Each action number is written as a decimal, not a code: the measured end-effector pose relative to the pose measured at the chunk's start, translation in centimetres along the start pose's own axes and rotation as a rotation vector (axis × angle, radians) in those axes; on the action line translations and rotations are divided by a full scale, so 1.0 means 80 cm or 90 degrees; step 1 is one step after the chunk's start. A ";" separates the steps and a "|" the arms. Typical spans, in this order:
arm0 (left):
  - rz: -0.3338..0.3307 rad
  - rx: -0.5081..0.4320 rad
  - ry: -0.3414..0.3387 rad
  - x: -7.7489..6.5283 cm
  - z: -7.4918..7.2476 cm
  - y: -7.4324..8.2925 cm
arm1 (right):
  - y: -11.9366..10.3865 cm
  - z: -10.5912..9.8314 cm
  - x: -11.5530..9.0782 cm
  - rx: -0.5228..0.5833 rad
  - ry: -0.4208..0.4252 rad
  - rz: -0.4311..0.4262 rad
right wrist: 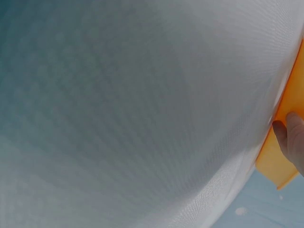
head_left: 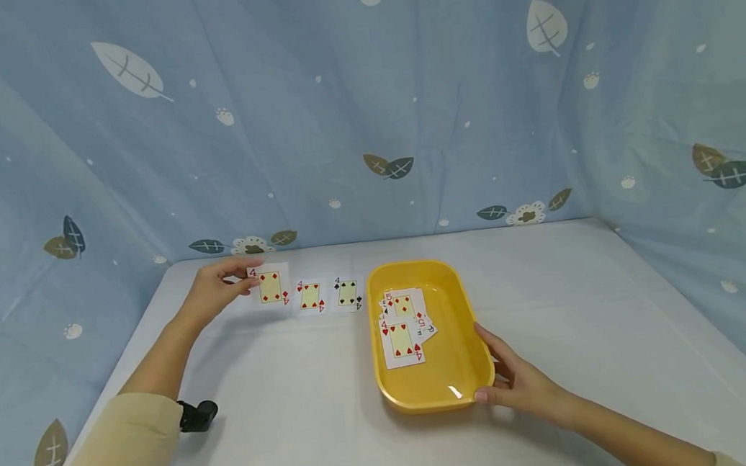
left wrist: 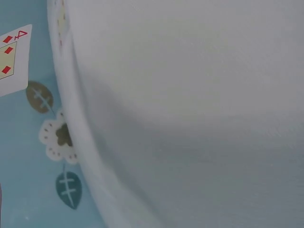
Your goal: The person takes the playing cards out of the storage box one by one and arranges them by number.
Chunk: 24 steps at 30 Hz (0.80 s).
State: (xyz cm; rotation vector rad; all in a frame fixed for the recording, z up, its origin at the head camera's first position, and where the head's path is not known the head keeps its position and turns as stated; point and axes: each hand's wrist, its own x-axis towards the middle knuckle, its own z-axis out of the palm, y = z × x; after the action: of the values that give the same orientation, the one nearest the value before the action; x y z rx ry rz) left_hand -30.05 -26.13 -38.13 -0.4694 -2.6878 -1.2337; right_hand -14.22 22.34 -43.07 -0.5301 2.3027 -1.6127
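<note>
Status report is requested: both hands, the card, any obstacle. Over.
Left hand pinching four of diamonds, left of red four. Right hand at near right corner of yellow tray. No obstacle seen.

Card (head_left: pixel 270 294) at left fingers (head_left: pixel 243 262): left edge partly covered by them; left wrist view crops it at the picture's left. Lower cards (head_left: pixel 429 333) in tray (head_left: pixel 450 361), left of right fingers (head_left: pixel 494 341): mostly covered, values unclear. Right wrist view: tray cropped beside the fingers.
</note>
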 end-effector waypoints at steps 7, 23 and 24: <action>-0.040 0.014 -0.026 -0.004 0.000 -0.021 | 0.004 -0.001 0.000 0.010 -0.007 -0.016; 0.003 0.121 -0.016 0.006 0.019 -0.046 | 0.004 0.000 0.000 0.010 -0.008 -0.017; 0.004 0.125 -0.017 0.007 0.021 -0.047 | 0.004 0.000 0.000 0.009 -0.009 -0.018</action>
State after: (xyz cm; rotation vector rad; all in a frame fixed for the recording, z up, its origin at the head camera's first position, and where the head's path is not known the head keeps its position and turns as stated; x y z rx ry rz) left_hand -31.87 -27.04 -41.78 -0.4685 -2.7908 -0.9544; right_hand -14.29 22.44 -43.33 -0.5711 2.2827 -1.6315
